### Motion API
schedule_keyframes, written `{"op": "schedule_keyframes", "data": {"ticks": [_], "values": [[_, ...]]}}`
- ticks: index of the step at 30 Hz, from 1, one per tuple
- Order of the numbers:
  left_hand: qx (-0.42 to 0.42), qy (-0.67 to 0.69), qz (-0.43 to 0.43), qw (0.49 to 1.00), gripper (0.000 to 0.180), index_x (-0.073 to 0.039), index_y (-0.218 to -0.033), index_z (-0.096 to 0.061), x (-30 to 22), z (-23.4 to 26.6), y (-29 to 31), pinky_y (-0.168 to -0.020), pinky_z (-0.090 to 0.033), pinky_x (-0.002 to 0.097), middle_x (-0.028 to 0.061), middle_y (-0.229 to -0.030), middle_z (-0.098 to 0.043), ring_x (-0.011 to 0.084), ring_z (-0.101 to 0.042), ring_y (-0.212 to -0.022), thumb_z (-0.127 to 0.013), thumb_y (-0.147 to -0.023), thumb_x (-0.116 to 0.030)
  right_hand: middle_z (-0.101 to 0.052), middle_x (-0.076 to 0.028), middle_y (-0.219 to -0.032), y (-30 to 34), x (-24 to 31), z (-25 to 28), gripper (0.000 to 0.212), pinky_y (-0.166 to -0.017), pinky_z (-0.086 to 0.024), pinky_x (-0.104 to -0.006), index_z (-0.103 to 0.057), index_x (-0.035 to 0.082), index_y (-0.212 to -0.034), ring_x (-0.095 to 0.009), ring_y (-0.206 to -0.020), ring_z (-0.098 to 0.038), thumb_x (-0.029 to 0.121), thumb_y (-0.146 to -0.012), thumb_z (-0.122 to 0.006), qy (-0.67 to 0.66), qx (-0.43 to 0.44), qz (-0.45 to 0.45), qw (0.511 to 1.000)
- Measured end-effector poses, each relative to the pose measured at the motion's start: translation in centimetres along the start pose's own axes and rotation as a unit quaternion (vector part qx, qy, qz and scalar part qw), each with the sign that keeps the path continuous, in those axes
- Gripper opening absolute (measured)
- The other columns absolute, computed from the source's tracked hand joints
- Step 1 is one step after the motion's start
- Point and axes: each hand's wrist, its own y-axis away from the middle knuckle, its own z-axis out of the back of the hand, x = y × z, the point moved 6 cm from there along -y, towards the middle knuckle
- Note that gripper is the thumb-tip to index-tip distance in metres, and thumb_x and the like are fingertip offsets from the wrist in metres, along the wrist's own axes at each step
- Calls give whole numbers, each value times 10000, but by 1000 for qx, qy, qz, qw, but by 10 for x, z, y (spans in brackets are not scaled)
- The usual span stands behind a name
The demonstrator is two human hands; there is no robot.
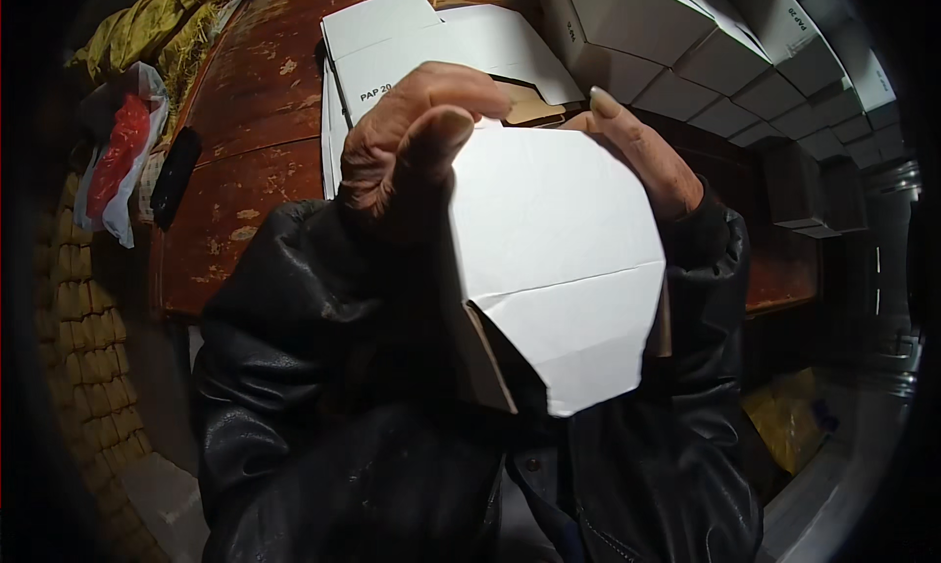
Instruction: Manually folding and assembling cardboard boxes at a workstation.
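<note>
Close in front of my chest is a white cardboard box (559, 210), partly folded, with a creased flap (573, 318) hanging toward me. Its lower left side gapes, showing a dark inside and a brown board edge. My left hand (417, 137) grips the box's far left corner, thumb along the top edge and fingers curled over. At the far right edge is my right hand (647, 156), its thumb raised and its other fingers mostly hidden behind the board. Just beyond my hands lie flat white cardboard blanks (392, 48) on the table, bearing small dark print.
The worn red-brown wooden table (245, 161) spreads behind the box. White boxes (637, 24) stand stacked at far right. At left are a red and clear plastic bag (123, 151), a black object (176, 176) and a yellow sack (147, 34). A yellowish bag (784, 416) lies low right.
</note>
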Motion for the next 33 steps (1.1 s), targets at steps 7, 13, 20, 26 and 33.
{"op": "schedule_keyframes", "data": {"ticks": [7,13,20,26,33], "values": [[-67,-109,50,991,253,0,-1066,-652,-15,-6,7,-744,-500,255,68,-916,-664,115,-606,-818,-539,-999,-217,-613,-197,-1077,19,-11,-2,469,-950,-467,-332,-351,36,-1420,-213,-920,-627,300,-1039,-419,-30,-56,-82,995],[12,-385,35,922,221,5,-1137,-635,-1,-10,0,-744,-508,260,116,-996,-688,124,-633,-832,-586,-959,-116,-575,-116,-795,16,-43,18,537,-715,-476,-303,-567,30,-969,-172,-689,-568,543,-980,-407,-15,-111,-157,981],[-5,-407,-37,913,189,-31,-1075,-657,-5,0,-6,-688,-526,320,131,-862,-667,214,-642,-743,-630,-893,-71,-508,-24,-574,19,-37,31,638,-519,-436,-297,-571,47,-628,-118,-536,-496,568,-974,-444,80,-210,-96,970],[-15,-147,100,984,337,-2,-1232,-580,-2,6,-7,-813,-469,261,85,-971,-639,130,-585,-910,-526,-994,-235,-539,4,-629,42,-28,42,347,-430,-447,-191,-602,54,-829,-49,-508,-541,368,-975,-568,-20,-248,14,968],[82,-80,81,990,1009,-10,-1429,-371,-7,-7,-6,-1027,-362,412,160,-1245,-523,255,-505,-1195,-577,-769,-744,-614,-233,-1160,81,8,52,541,-871,-531,-376,-605,-23,-1132,-266,-988,-649,482,-967,-508,9,-292,387,875]]}}
